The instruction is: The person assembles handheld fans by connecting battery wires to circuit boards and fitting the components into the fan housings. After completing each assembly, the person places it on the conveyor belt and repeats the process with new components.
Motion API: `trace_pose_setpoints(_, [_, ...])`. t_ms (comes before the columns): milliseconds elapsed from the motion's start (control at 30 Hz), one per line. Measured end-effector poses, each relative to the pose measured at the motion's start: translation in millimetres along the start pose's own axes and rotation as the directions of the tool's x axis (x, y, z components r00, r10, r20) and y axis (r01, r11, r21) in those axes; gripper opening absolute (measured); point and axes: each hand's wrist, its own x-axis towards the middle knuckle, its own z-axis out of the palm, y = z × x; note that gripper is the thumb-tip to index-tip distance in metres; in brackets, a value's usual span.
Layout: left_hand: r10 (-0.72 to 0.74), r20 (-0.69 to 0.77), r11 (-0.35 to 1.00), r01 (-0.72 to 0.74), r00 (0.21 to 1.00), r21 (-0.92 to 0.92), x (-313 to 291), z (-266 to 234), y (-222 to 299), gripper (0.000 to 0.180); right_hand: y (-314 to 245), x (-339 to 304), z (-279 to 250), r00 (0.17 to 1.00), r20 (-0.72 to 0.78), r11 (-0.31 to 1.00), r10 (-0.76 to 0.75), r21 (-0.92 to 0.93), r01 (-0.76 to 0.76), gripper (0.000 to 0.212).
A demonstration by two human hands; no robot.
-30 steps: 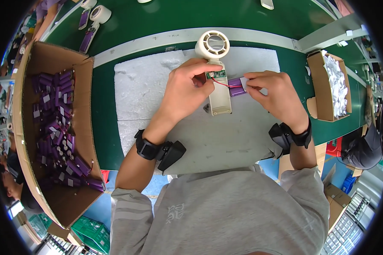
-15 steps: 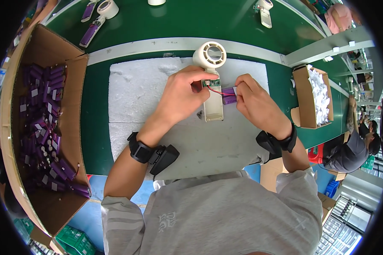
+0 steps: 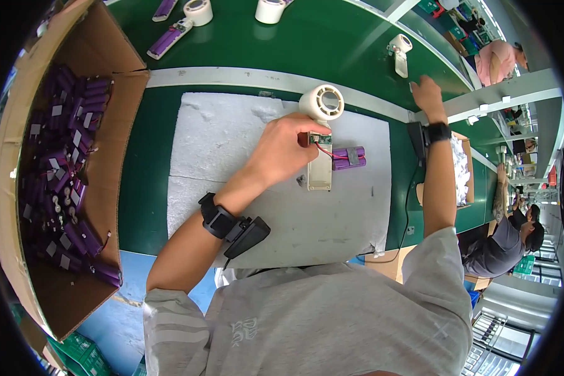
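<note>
The green desk (image 3: pixel 332 47) stretches under and beyond both grips. Well left of the left grip (image 3: pixel 285 147) stands a large cardboard box (image 3: pixel 122 125) of purple battery packs (image 3: pixel 62 153); directly under that grip lies the white foam sheet (image 3: pixel 200 138). A smaller box (image 3: pixel 469 164) of white pieces (image 3: pixel 461 172) sits nearer the body than the right grip (image 3: pixel 427 97), which reaches over the far side, near a second handheld fan (image 3: pixel 401 59). Something pale shows at its fingertips; whether it is pinched there I cannot tell. The left grip is closed around the cream handheld fan (image 3: pixel 320 175) just below its head, and the two-cell purple battery pack (image 3: pixel 341 164) rests just right of that grip, beside the handle.

Steadiness at the left grip matters most, I judge: press the handle's sides and spare the green circuit board (image 3: pixel 323 139). The red wire (image 3: pixel 326 152) is best kept slack, with no pull at the board. The grey patch (image 3: pixel 356 155) on the pack is better left untouched.

Compared with half a second ago, the right grip is away from the pack and far out to the right; the pack's grey patch now shows uncovered, while the left grip keeps its hold.
</note>
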Motion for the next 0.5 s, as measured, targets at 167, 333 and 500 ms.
trace_pose_setpoints(167, [-0.016, 0.017, 1.0, 0.016, 1.0, -0.018, -1.0, 3.3, -2.5, 0.035, 6.2, 34.3, 52.9, 0.99, -0.075, 0.974, -0.117, 0.189, 0.129, 0.038])
trace_pose_setpoints(333, [0.002, -0.018, 1.0, -0.002, 1.0, 0.011, -0.8, 6.6, -5.5, 0.035, -42.8, 3.8, 10.1, 0.984, 0.165, 0.993, 0.074, 0.077, -0.087, 0.028])
trace_pose_setpoints(500, [0.033, -0.049, 0.999, -0.033, 0.998, 0.003, -6.8, 2.4, -5.6, 0.034, -64.4, -93.8, -85.6, 0.929, 0.36, 0.971, -0.081, 0.24, -0.008, 0.024])
